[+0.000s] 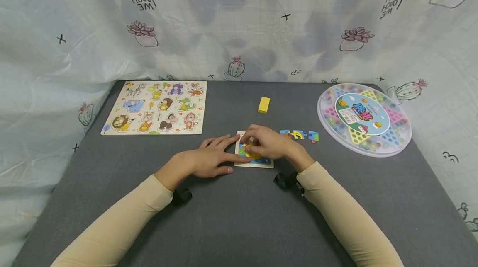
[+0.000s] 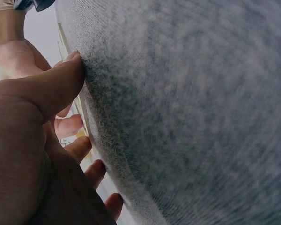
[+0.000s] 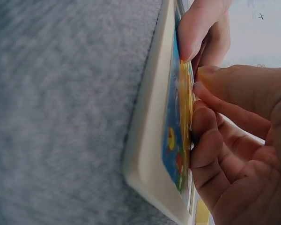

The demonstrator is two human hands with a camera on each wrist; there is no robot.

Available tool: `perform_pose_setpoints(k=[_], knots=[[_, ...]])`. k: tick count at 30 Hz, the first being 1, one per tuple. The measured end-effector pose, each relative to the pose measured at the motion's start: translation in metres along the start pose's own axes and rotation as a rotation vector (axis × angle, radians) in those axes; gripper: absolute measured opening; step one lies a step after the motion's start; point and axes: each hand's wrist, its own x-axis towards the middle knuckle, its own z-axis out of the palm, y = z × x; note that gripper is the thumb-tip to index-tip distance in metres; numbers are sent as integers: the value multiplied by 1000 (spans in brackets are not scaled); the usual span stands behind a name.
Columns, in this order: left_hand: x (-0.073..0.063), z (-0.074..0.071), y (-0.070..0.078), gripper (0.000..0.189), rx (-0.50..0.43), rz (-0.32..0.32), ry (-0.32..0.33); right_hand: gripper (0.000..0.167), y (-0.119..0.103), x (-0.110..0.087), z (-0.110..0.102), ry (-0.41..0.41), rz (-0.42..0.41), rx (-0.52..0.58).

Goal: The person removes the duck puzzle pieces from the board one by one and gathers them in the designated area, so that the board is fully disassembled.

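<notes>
A small framed jigsaw puzzle (image 1: 261, 165) with a yellow and blue picture lies on the grey table between both hands. My left hand (image 1: 210, 161) spreads its fingers at the puzzle's left side, and one finger reaches onto the picture. In the right wrist view that fingertip (image 3: 187, 49) touches the board. My right hand (image 1: 269, 144) is over the puzzle, fingers bent down onto its surface and thumb close to them. Whether a piece sits between those fingertips is hidden. To the right lie loose jigsaw pieces, among them a blue-green piece (image 1: 313, 135) and a rainbow piece (image 1: 298, 134).
A yellow block (image 1: 263, 105) stands behind the puzzle. At the back left lies an animal puzzle board (image 1: 154, 107). A round game box with a clear lid (image 1: 364, 120) is at the right. A patterned cloth (image 1: 239, 22) hangs behind the table (image 1: 239, 225).
</notes>
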Motion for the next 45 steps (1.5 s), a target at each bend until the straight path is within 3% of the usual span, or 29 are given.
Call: perform_pose_setpoints(k=[20,36,45], knots=[[1,-2,0,52,27,-2,-8,26,-2,0,-3,-2,22,26],[1,1,-2,51,14,18,8,30,4,-3,-4,-49,63,118],[1,2,-3,51,9,3,-1,30,6,-2,-1,-41,27,162]])
